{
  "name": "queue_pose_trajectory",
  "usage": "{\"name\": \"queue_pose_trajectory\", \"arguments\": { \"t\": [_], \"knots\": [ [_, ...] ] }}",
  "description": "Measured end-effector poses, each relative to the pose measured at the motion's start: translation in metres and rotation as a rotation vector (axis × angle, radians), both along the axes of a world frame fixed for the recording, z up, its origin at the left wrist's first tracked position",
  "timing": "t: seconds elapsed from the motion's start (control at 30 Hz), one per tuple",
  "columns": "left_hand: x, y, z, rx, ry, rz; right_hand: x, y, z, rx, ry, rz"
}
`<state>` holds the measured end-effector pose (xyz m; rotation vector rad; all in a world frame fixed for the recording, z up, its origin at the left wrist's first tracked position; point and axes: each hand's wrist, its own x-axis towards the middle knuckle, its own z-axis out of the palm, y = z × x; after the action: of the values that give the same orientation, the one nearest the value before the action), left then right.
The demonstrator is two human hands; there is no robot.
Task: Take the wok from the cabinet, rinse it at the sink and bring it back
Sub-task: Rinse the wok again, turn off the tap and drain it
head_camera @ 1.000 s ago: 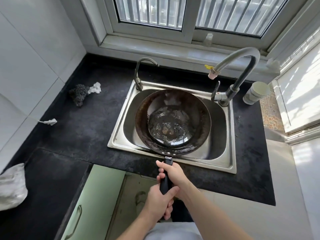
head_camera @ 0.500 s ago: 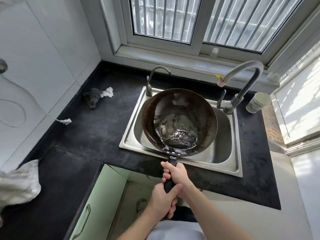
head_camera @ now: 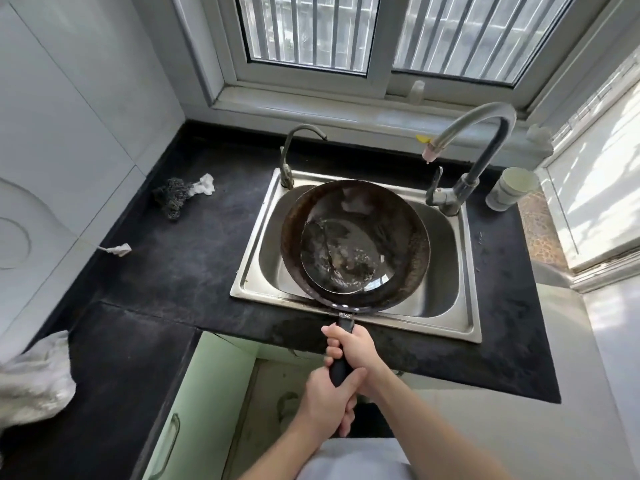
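A black counter (head_camera: 166,271) runs under a barred window (head_camera: 377,32). Near its back left corner lies a grey scourer (head_camera: 173,199), with a white scrap (head_camera: 206,184) touching it. A smaller scrap (head_camera: 119,249) sits at the left edge against the wall. A crumpled cloth (head_camera: 33,382) lies further forward on the left edge. A white cup (head_camera: 512,188) stands at the back right corner. A blurred bottle (head_camera: 417,91) stands on the sill.

Home kitchen — steel sink (head_camera: 464,327) w/ faucet (head_camera: 485,140), black countertop (head_camera: 166,271), tiled walls, barred window (head_camera: 374,29).

Dark wok (head_camera: 356,244), steel sink (head_camera: 446,258), black counter (head_camera: 194,265)
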<state>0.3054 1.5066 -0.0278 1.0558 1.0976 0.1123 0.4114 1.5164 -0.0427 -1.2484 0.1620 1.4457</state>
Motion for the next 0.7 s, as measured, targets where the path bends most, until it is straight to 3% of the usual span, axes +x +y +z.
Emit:
{"name": "queue_pose_trajectory", "arguments": {
  "t": [0.33,0.7],
  "knots": [
    [0.037,0.021,0.011,0.057,0.008,0.025,0.038,0.026,0.011,0.008,-0.030,0.095],
    [0.016,0.021,0.007,0.011,0.042,0.090,0.015,0.032,0.007,-0.003,-0.021,0.138]
  ]
}}
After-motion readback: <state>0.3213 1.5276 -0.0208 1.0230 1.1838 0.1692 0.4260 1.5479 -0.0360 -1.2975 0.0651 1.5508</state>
